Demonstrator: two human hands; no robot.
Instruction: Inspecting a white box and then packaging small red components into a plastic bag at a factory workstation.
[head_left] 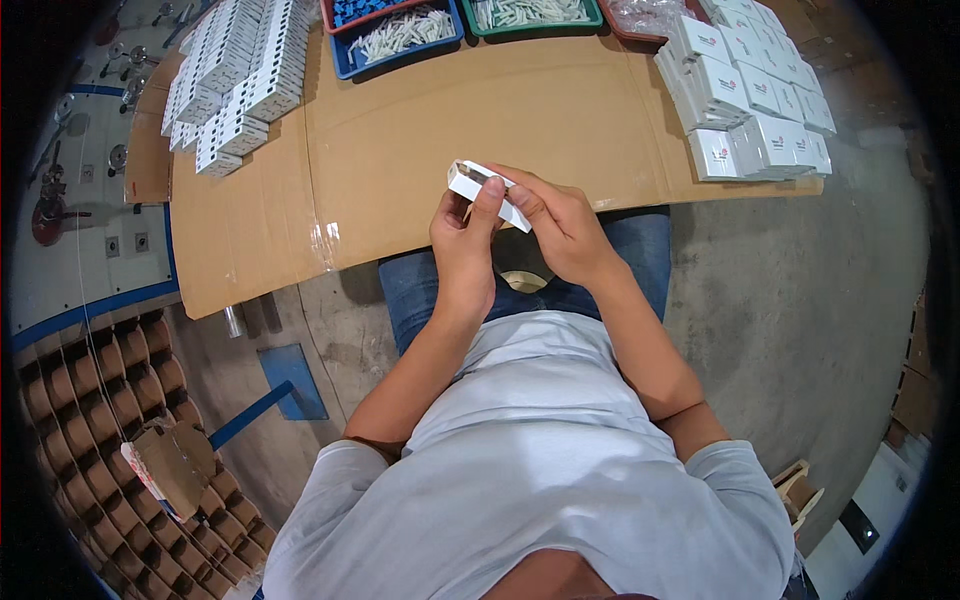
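Above the near edge of the cardboard-covered table [480, 110], I hold a slim white box [482, 180] in both hands. It is tilted, its upper left end pointing away from me. A dark, brownish opening or recess shows along its top side; what is inside is too small to make out. My left hand [466, 240] grips the box from the left, thumb on its upper face. Round the right side is my right hand [565, 225], its thumb pressed near the box's lower right end. The fingers beneath are partly hidden.
White pieces with dark square holes [240, 75] are stacked at the far left. White boxes [755, 95] are piled at the far right. Between them stand a blue tray [350, 68] and a green tray [530, 33] of small pale parts, and red trays. Cardboard dividers [110, 380] lie lower left.
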